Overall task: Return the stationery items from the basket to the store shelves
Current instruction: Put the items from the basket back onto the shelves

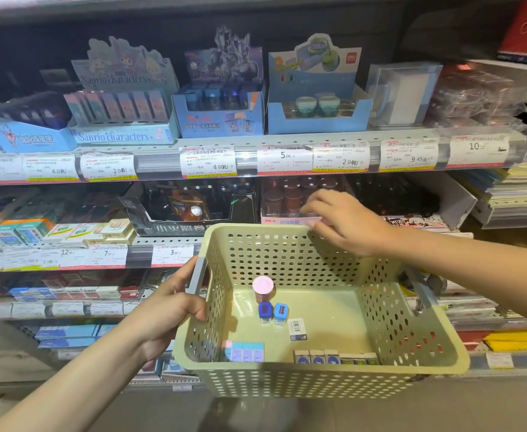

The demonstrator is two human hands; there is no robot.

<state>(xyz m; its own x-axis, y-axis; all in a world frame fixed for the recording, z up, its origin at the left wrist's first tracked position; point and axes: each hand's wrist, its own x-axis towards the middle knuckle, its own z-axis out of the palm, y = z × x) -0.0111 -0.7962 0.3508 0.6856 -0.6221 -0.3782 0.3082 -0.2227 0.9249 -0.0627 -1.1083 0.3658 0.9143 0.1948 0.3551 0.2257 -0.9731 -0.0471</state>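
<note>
Left hand [175, 310] gripping basket [412, 347], right hand [343, 222] loose

"Sanrio characters" on pastel display box [122, 137] and its header card [122, 68]. Price tags on upper shelf rail [287, 145]: "5.00" tag [284, 158], "9.45" tag [408, 154]. Lower: "3.50" tag [173, 253].

White paper price tags [207, 161] with red and yellow edges line the shelf fronts, one reading 5.00. A clear plastic box [403, 95] holding a white block stands at the upper right, beside crinkled cellophane-wrapped packs [477, 98]. Stacked notebooks [518, 194] lie at the far right.
</note>
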